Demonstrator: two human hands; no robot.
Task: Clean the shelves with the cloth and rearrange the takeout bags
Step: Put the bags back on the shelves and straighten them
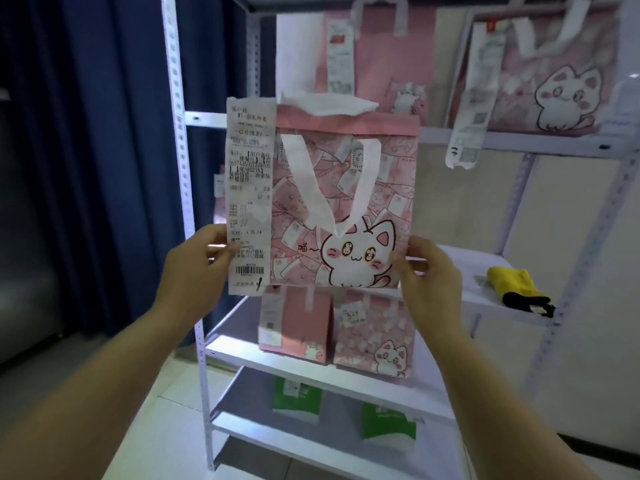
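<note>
Two grips, left hand (197, 268) and right hand (429, 275), at lower corners of pink cat-print takeout bag (346, 202) (receipt (249, 188) attached); behind, shelf (485, 306), yellow cloth (512, 282).

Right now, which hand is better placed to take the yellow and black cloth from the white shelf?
Probably the right hand: it holds the pink cat-print bag on the side nearer the yellow and black cloth. The left hand holds the far side.
</note>
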